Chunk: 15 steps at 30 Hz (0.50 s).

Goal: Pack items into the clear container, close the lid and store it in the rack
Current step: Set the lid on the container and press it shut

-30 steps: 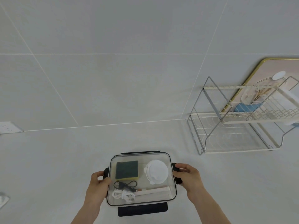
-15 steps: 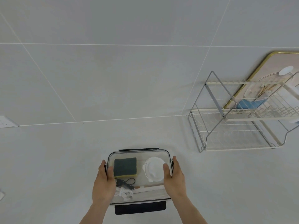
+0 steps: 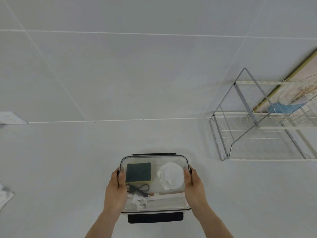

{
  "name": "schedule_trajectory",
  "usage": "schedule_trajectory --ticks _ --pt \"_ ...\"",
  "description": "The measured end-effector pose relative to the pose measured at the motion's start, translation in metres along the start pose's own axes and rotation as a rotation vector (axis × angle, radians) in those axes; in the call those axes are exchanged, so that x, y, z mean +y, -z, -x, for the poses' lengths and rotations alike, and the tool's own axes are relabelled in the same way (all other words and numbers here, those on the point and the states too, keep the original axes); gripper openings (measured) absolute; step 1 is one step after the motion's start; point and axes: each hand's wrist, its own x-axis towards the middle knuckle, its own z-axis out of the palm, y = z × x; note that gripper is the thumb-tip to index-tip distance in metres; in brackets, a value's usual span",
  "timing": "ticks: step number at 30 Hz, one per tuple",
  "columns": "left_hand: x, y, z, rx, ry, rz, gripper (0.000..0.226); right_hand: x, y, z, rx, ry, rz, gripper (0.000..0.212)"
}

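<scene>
The clear container [image 3: 154,159] sits on the white counter with its transparent lid on. Through the lid I see a green-and-yellow sponge [image 3: 138,172], a round white tub [image 3: 171,175], a black cable [image 3: 137,188], a white cable [image 3: 138,201] and a long white packet [image 3: 166,197]. My left hand [image 3: 115,189] grips the container's left side, thumb over the lid. Its right side is gripped the same way by my right hand [image 3: 193,186]. Black latch flaps stick out at the front [image 3: 155,218] and back [image 3: 154,154]. The wire rack [image 3: 260,127] stands at the right.
A gold-framed board [image 3: 295,86] leans behind the rack, and a blue item [image 3: 281,108] lies on the rack's upper shelf. A wall socket [image 3: 10,117] is at the far left. Something pale [image 3: 4,194] lies at the left edge of the counter.
Both hands moved from the black side latches onto the sides of the container, thumbs coming over the lid. The camera view shifted so the rack sits further right.
</scene>
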Motion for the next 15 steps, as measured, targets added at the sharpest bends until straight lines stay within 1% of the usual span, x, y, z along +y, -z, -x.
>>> schedule_trajectory --ticks 2,3,4,5,6,7,8,10,11,12,13,15 --pt "0.001 0.0 0.001 -0.023 -0.002 -0.046 0.047 0.0 0.001 0.0 -0.01 0.006 0.015 0.05" --pt "-0.001 0.0 0.0 -0.023 -0.016 -0.134 0.052 0.0 0.0 -0.001 -0.01 0.023 0.038 0.06" --pt "-0.002 0.001 0.0 0.006 -0.057 -0.27 0.058 -0.001 -0.001 0.001 0.0 0.043 0.068 0.075" --pt "-0.001 0.003 0.002 0.061 -0.117 -0.417 0.062 -0.003 0.0 0.003 0.006 0.069 0.108 0.085" --pt "0.003 0.004 0.005 0.129 -0.213 -0.545 0.062 -0.004 0.0 0.005 0.015 0.092 0.145 0.084" --pt "0.008 0.005 0.009 0.164 -0.334 -0.627 0.061 -0.006 0.0 0.006 0.028 0.107 0.18 0.075" --pt "0.014 0.004 0.015 0.131 -0.471 -0.669 0.062 -0.005 -0.001 0.006 0.045 0.114 0.212 0.067" --pt "0.022 -0.005 0.032 -0.057 -0.738 -0.733 0.066 -0.004 -0.001 0.006 0.063 0.127 0.271 0.063" --pt "0.02 -0.01 0.039 -0.148 -0.834 -0.763 0.066 -0.004 -0.001 0.006 0.069 0.135 0.29 0.064" --pt "0.018 -0.015 0.045 -0.22 -0.885 -0.8 0.068 -0.004 -0.002 0.006 0.077 0.141 0.308 0.064" --pt "0.015 -0.018 0.05 -0.272 -0.899 -0.836 0.071 -0.004 -0.002 0.006 0.084 0.145 0.323 0.064" --pt "0.012 -0.021 0.053 -0.315 -0.896 -0.885 0.079 -0.003 -0.003 0.005 0.093 0.147 0.336 0.065"
